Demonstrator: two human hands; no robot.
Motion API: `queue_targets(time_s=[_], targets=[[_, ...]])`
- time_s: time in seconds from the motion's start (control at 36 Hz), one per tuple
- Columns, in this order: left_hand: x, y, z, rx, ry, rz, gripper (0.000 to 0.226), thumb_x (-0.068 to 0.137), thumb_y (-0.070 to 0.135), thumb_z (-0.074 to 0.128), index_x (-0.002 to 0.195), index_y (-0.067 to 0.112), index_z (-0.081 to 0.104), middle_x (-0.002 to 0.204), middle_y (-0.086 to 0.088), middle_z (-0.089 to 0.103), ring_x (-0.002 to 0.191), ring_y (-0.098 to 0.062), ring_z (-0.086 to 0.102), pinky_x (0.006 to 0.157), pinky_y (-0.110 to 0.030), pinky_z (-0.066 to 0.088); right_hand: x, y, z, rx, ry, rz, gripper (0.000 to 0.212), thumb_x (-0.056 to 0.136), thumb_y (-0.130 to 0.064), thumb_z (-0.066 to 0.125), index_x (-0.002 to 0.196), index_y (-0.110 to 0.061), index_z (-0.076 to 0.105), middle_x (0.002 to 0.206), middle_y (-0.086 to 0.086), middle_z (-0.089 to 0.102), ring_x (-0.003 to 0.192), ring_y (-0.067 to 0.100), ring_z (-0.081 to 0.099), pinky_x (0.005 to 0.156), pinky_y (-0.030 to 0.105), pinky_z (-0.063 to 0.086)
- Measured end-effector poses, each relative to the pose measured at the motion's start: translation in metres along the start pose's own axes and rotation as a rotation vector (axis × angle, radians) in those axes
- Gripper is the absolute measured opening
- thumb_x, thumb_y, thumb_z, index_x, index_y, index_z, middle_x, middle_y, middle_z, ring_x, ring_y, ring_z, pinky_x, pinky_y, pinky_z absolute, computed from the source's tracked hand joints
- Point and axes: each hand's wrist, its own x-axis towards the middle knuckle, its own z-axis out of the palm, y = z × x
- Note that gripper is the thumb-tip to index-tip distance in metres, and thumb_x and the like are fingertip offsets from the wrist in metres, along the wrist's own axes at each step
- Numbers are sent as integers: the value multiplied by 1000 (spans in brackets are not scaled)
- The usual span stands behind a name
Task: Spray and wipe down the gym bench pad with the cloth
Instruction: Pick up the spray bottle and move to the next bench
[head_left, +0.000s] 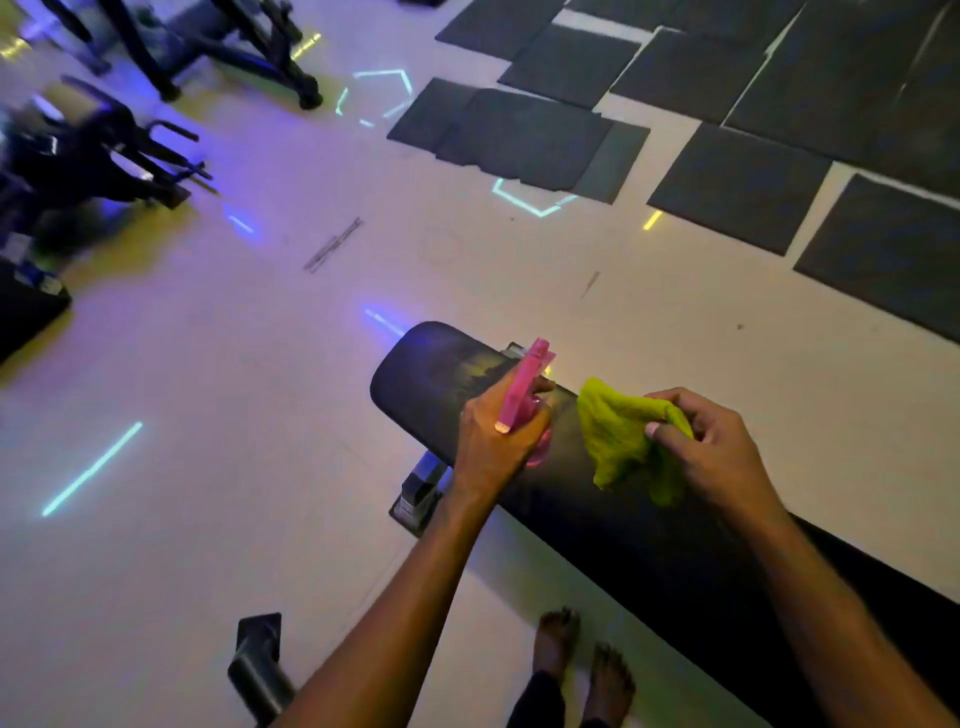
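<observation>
The black gym bench pad (415, 379) runs from the middle of the view down to the lower right. My left hand (488, 441) grips a pink spray bottle (522, 384) over the pad's near side, its nozzle aimed toward the pad's rounded far end. My right hand (711, 447) holds a crumpled yellow-green cloth (615, 436) just above the pad, a little to the right of the bottle. The bottle's body is mostly hidden by my fingers.
The bench's metal foot (418, 491) and another dark leg (257, 660) stick out on the pale floor at left. Bare feet (582, 660) stand by the bench. Dark floor mats (727, 130) cover the upper right. Exercise machines (104, 145) stand at upper left.
</observation>
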Motion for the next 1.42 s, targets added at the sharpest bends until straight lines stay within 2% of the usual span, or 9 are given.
queue_targets(time_s=[0.19, 0.31, 0.42, 0.56, 0.69, 0.83, 1.0, 1.28, 1.42], targets=[[-29, 102, -29, -10, -90, 141, 42, 89, -2, 70, 131, -1, 63, 116, -2, 74, 97, 11, 67, 94, -19, 56, -57, -75, -61, -32, 107, -71, 23, 94, 3, 63, 98, -19, 71, 88, 3, 70, 85, 18, 62, 74, 31, 48], [-41, 148, -40, -96, -163, 34, 28, 93, 7, 70, 104, 33, 69, 94, 39, 71, 91, 20, 65, 76, -4, 52, -95, -115, -90, -37, 212, -93, 19, 95, -2, 63, 106, -15, 72, 97, 7, 73, 92, 22, 66, 81, 36, 52], [-43, 193, -49, -207, -165, 238, 47, 93, -3, 62, 139, 1, 55, 127, -1, 70, 115, -17, 69, 98, -37, 59, -132, -146, -107, -33, 309, -98, 18, 97, -5, 62, 106, -17, 71, 100, 5, 73, 98, 24, 67, 82, 37, 53], [-34, 218, -50, -297, -296, 337, 52, 91, 10, 61, 139, -7, 52, 137, -9, 64, 126, -25, 63, 103, -60, 52, -169, -169, -111, -5, 457, -97, 14, 99, -13, 63, 109, -19, 71, 103, 2, 73, 100, 21, 67, 78, 33, 52], [-20, 230, -57, -329, -475, 372, 49, 90, 12, 62, 137, 0, 56, 135, -6, 65, 125, -23, 65, 104, -57, 53, -196, -174, -90, 52, 648, -116, 14, 92, -19, 64, 103, -23, 73, 94, -6, 74, 93, 18, 68, 78, 33, 52], [-8, 237, -64, -284, -681, 423, 50, 91, 12, 64, 122, 52, 64, 108, 17, 75, 92, -12, 72, 83, -29, 62, -217, -177, -50, 182, 870, -128, 15, 84, -22, 64, 94, -28, 75, 84, -9, 74, 81, 7, 67, 71, 21, 54], [-16, 241, -74, -288, -905, 491, 46, 94, 0, 66, 138, 11, 60, 128, 8, 71, 118, -12, 67, 100, -42, 57, -266, -190, 3, 234, 1128, -84, 29, 94, 9, 60, 89, -18, 70, 74, -12, 74, 69, -1, 64, 66, 13, 52], [-78, 234, -95, -302, -1368, 545, 53, 93, -7, 63, 134, 27, 61, 130, 3, 70, 122, -18, 67, 104, -55, 54, -375, -211, 100, 170, 1459, 117, 16, 95, 4, 62, 105, -6, 69, 91, 8, 71, 83, 15, 65, 77, 26, 52], [-122, 223, -128, -371, -1553, 574, 54, 91, -10, 63, 125, 31, 60, 133, -12, 68, 126, -28, 64, 107, -56, 51, -419, -205, 168, 178, 1599, 218, 31, 82, -26, 62, 108, -11, 71, 92, 5, 74, 85, 17, 67, 79, 32, 55]])
